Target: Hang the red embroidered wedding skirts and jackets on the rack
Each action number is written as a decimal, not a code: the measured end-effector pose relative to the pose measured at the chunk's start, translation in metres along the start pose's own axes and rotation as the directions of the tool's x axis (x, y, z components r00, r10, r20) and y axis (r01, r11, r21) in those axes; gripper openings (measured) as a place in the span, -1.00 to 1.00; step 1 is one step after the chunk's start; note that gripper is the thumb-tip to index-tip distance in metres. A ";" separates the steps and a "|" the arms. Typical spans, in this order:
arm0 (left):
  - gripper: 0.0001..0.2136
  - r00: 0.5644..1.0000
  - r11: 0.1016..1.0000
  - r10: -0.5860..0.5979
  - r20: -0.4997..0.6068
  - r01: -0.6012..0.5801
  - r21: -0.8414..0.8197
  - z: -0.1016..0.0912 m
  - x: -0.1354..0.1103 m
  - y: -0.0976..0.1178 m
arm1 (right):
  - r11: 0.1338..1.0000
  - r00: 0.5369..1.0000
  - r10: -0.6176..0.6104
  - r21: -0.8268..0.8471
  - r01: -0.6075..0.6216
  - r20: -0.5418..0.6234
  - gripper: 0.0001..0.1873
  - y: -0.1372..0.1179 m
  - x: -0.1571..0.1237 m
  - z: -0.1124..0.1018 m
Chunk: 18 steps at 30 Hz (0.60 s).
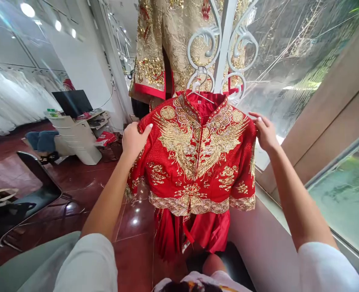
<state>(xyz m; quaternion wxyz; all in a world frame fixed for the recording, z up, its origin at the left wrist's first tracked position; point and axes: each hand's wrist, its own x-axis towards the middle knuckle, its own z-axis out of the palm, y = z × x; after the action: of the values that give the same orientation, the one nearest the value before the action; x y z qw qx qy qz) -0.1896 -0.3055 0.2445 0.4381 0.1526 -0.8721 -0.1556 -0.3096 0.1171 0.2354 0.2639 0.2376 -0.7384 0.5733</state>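
A red jacket [164, 174] with gold phoenix-like embroidery hangs upright in front of me on a hanger [201, 83]. The hanger's hook meets a white scrollwork metal frame [224, 44]. My left hand [135, 140] grips the jacket's shoulder on the left, thumb on the front of the cloth. At the opposite shoulder, my right hand [265, 132] pinches the sleeve top, its fingers partly behind the fabric. Below the jacket's patterned hem hangs a red pleated skirt [170, 233].
A gold sequined garment [179, 44] hangs behind the frame. Glass panes [289, 61] and a ledge [264, 227] border the right. At left are a black chair [42, 194], a white desk [72, 138] with a monitor [72, 102], a seated person's legs [42, 142] and white gowns [11, 97].
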 end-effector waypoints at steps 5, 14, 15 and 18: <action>-0.55 0.944 0.963 -0.028 0.328 0.113 -0.245 -0.033 0.018 -0.011 | 0.973 0.988 -0.156 -0.172 0.154 0.000 -0.71 -0.029 0.024 0.013; -0.34 0.650 0.761 0.157 0.744 0.400 -0.510 -0.014 0.012 -0.035 | 0.748 0.979 -0.175 -0.633 0.201 0.105 -0.67 -0.049 0.020 0.013; -0.34 0.632 0.747 0.169 0.756 0.418 -0.516 -0.012 0.011 -0.036 | 0.713 0.974 -0.218 -0.673 0.197 0.054 -0.70 -0.054 0.014 0.017; -0.27 0.606 0.792 0.169 0.777 0.386 -0.473 -0.012 0.009 -0.036 | 0.659 0.916 -0.392 -0.720 0.218 -0.082 -0.71 -0.067 -0.013 0.042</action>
<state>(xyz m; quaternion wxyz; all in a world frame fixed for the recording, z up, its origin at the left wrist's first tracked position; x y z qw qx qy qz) -0.1802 -0.3435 0.2433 0.0226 -0.0222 -0.8645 -0.5016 -0.2605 0.0618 0.2665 0.5102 0.1734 -0.8124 0.2228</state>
